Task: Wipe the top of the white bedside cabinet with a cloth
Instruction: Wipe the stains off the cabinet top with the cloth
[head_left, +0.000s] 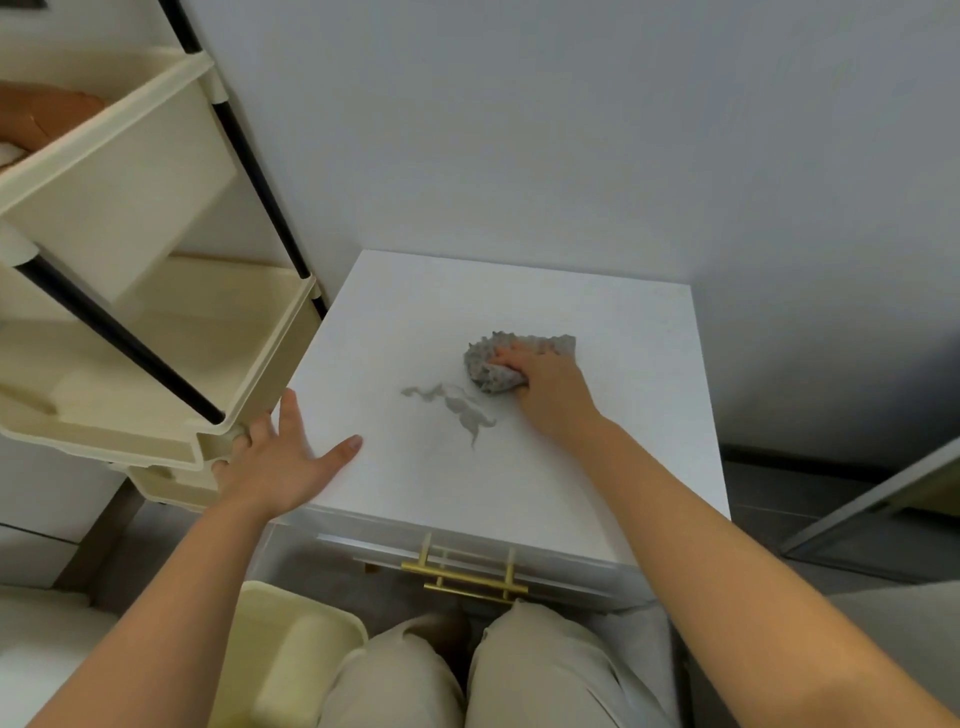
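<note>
The white bedside cabinet (597, 312) stands against the wall, its flat top facing me. A grey wet smear (460, 408) lies near the middle of the top. My right hand (545, 387) presses a crumpled grey cloth (485, 364) onto the top just right of and behind the smear, fingers curled over it. My left hand (280, 457) rests flat on the cabinet's front left corner, fingers spread, holding nothing.
A cream tiered trolley (156, 332) with black poles stands close against the cabinet's left side. Gold drawer handles (467, 574) stick out at the front. A cream bin (296, 654) sits by my left knee. A grey wall rises behind; a framed panel (878, 514) leans at the right.
</note>
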